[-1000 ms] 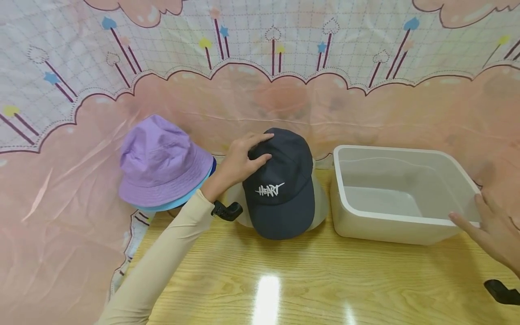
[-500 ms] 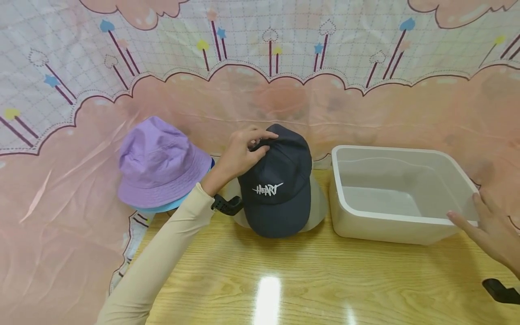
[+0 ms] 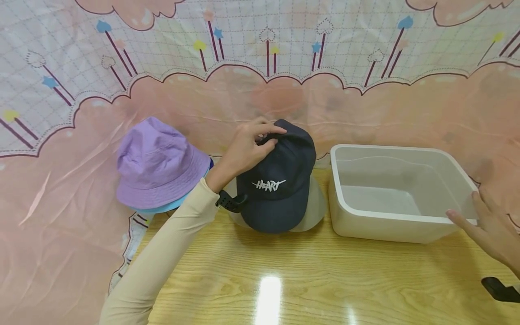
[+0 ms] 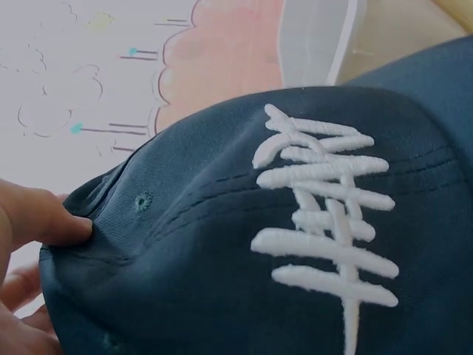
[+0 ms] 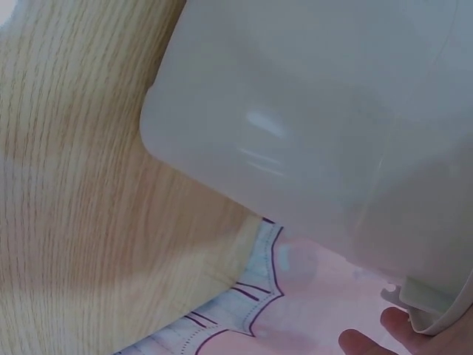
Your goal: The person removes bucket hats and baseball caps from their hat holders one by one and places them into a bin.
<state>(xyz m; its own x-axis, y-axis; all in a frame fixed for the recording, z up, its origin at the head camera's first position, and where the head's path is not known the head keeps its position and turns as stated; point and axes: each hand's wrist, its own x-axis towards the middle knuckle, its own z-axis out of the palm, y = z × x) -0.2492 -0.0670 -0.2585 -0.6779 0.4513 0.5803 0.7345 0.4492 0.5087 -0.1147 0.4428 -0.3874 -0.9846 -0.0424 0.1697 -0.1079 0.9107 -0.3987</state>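
Observation:
In the head view a dark cap point(image 3: 280, 171) with white HEART lettering lies over a light hat point(image 3: 316, 210). My left hand point(image 3: 248, 146) pinches the crown of the cap between thumb and fingers; the left wrist view shows the thumb pressing into the dark fabric point(image 4: 199, 288). At the right, my right hand point(image 3: 489, 225) rests on the near right corner of a white bin point(image 3: 382, 225), its thumb on the rim. Fingertips point(image 5: 369, 340) show beside the bin's outer wall point(image 5: 310, 133) in the right wrist view.
A purple bucket hat point(image 3: 158, 162) sits on a light blue hat point(image 3: 156, 210) at the left, with other hats under them. The wooden table point(image 3: 317, 275) spreads in front, and a patterned cloth point(image 3: 325, 104) hangs behind.
My left hand has closed on the cap's crown and moved slightly up and right, raising the cap a little. The right hand has stayed at the bin's rim.

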